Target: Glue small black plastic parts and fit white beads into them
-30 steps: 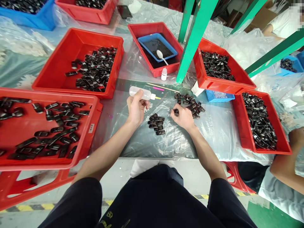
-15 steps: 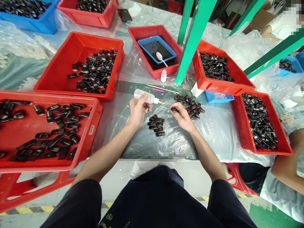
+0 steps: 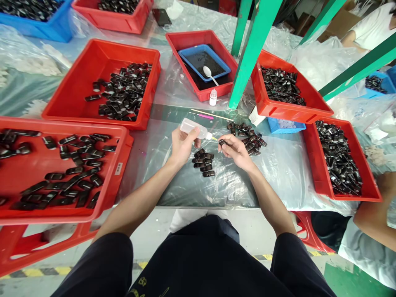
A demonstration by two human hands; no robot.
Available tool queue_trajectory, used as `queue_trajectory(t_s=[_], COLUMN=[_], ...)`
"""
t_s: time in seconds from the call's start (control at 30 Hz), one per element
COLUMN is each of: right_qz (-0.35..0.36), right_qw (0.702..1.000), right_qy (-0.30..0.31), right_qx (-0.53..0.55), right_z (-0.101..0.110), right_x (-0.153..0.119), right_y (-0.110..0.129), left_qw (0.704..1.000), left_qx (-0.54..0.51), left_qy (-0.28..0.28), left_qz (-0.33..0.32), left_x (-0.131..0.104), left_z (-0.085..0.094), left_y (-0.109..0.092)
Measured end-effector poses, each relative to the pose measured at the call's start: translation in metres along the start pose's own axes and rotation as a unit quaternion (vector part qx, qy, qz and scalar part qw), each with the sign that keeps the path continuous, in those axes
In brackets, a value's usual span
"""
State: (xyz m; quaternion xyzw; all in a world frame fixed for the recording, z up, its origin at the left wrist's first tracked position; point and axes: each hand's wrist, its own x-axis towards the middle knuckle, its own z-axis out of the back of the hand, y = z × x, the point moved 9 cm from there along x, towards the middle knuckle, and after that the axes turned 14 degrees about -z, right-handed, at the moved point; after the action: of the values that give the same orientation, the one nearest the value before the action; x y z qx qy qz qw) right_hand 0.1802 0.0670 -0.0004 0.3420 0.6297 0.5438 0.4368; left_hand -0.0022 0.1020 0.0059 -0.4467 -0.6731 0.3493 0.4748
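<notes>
Lying over the wide table [image 3: 148, 185] is a clear plastic sheet [image 3: 238, 189], thin, shiny and full of wrinkles. On the left, a big red bin [image 3: 24, 161] looks hard and smooth, with straight walls, a thick rim and black pieces [image 3: 86, 183] spread on its floor. Past the right hand [image 3: 235, 150] sits a messy pile [image 3: 254, 140] of glossy black bits, leaning on each other. The left hand [image 3: 182, 144] curls around a bottle [image 3: 190, 124], with the thumb pressed on its side. The right hand pinches one small black piece [image 3: 222, 142] between the thumb and fingers, just in front of the pile. A smaller bunch [image 3: 206, 161] lies on the sheet between the two hands, nearer to the person.

The bottle is long, round and cloudy clear, so it is probably soft plastic. It should be light and easy to squeeze. Its middle looks like the best place to hold, and a hard squeeze might push out what is inside. I cannot tell how full it is.

The pinched piece is at the right hand's fingertips, facing the bottle. It looks stiff, light and slick, so it could slip; holding it by its sides should work best. Smallest is the bottle's thin yellow tip [image 3: 214, 138], which points at the piece. It looks skinny and might bend. I cannot tell if the two touch.
</notes>
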Motion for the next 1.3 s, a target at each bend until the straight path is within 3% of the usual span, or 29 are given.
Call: queue_trajectory(t_s=[0.9, 1.3], right_qz=[0.031, 0.019], right_qw=[0.999, 0.999], right_qy=[0.003, -0.011], right_qx=[-0.029, -0.032], right_z=[-0.0018, -0.0013], right_x=[-0.0026, -0.0031], right_y=[0.0, 0.0002], left_qw=[0.996, 0.998], left_qx=[0.059, 0.049], left_qy=[0.055, 0.021], left_qz=[-0.023, -0.029], left_x=[0.0014, 0.0027], left_z=[-0.0024, 0.0016], left_y=[-0.0004, -0.0042])
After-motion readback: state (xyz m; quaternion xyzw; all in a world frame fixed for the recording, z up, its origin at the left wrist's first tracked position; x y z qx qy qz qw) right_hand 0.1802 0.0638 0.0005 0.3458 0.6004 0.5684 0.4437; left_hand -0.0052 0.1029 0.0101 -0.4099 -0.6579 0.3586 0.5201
